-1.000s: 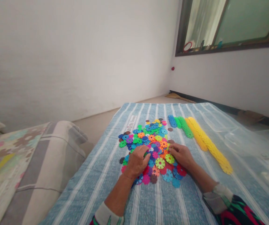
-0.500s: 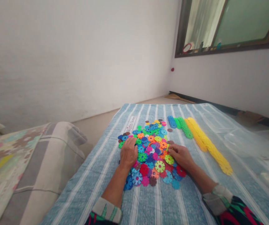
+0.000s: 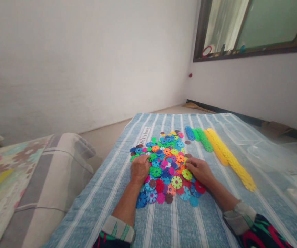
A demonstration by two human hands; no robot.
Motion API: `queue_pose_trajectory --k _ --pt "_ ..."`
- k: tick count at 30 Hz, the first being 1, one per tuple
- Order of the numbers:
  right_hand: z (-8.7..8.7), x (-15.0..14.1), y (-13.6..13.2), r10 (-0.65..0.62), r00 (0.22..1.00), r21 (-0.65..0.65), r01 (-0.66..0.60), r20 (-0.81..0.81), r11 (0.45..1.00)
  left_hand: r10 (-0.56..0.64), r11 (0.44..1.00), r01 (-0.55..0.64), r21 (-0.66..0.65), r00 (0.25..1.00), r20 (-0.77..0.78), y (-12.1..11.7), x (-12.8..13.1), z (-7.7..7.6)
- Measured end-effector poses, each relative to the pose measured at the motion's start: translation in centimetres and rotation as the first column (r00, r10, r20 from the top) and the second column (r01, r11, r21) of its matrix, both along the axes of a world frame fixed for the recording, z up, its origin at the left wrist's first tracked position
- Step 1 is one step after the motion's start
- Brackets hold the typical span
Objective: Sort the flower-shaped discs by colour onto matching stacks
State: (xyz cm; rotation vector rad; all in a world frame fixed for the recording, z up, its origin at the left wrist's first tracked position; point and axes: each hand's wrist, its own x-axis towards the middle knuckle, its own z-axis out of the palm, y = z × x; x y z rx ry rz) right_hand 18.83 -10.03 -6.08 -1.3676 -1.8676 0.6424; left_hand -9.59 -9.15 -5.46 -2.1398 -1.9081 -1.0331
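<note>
The pile of plastic discs [image 3: 167, 171] lies on the striped surface [image 3: 161, 227], between and under my fingers. My left hand [image 3: 139, 169] curls over its left edge; my right hand [image 3: 199, 169] bends in at its right edge. I can't tell whether either grips a disc. The cloth reads "with love" beyond. My left hand was over the middle earlier; now a green disc [image 3: 155, 171] shows there.

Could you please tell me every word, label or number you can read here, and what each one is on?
"with love": on the blue striped cloth, beyond the left part of the pile of discs.
A small dark mark at the cloth's far edge, toward the right: too small to read.
I can make out no other text.
</note>
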Motion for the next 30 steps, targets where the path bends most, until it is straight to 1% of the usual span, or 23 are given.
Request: queue_pose_trajectory --k 4,8,10,12,15,18,20,21,25,30 --pt "0.0 0.0 0.0 0.003 1.000 0.014 -0.003 -0.007 1.000 0.016 0.999 -0.020 0.049 0.997 0.078 -0.3 0.4 0.5" --pt "-0.1 -0.1 -0.3 -0.034 0.999 0.060 0.036 -0.031 0.998 -0.049 0.998 0.038 0.050 0.968 0.244 -0.9 1.4 1.6" --pt "-0.2 -0.3 -0.5 -0.075 0.997 0.124 0.078 -0.031 0.989 -0.076 0.997 0.071 0.028 0.938 0.339 -1.3 2.1 2.1" --pt "-0.2 -0.6 -0.6 -0.098 0.995 0.215 0.099 -0.017 0.972 -0.099 0.994 0.107 0.004 0.905 0.414 -1.7 2.9 2.7" --pt "-0.1 -1.3 -1.0 -0.077 0.996 0.362 0.058 0.037 0.931 -0.139 0.981 0.186 -0.050 0.862 0.487 -2.6 4.5 3.2" --pt "0.3 -2.1 -1.5 -0.032 0.995 0.500 -0.018 0.092 0.866 -0.184 0.958 0.265 -0.105 0.856 0.484 -3.5 6.2 3.7" --pt "0.5 -2.7 -1.9 -0.003 0.994 0.557 -0.061 0.112 0.828 -0.227 0.943 0.311 -0.115 0.858 0.462 -4.1 7.1 3.9" --pt "0.6 -2.9 -2.0 0.012 0.993 0.570 -0.079 0.121 0.818 -0.251 0.935 0.336 -0.116 0.855 0.453 -4.2 7.4 4.0" --pt "0.7 -3.6 -2.3 0.061 0.987 0.555 -0.136 0.152 0.821 -0.328 0.901 0.416 -0.122 0.837 0.437 -4.5 7.9 4.1" --pt "0.8 -3.8 -2.2 0.068 0.985 0.542 -0.144 0.158 0.828 -0.359 0.881 0.456 -0.126 0.818 0.450 -4.4 8.0 3.7"
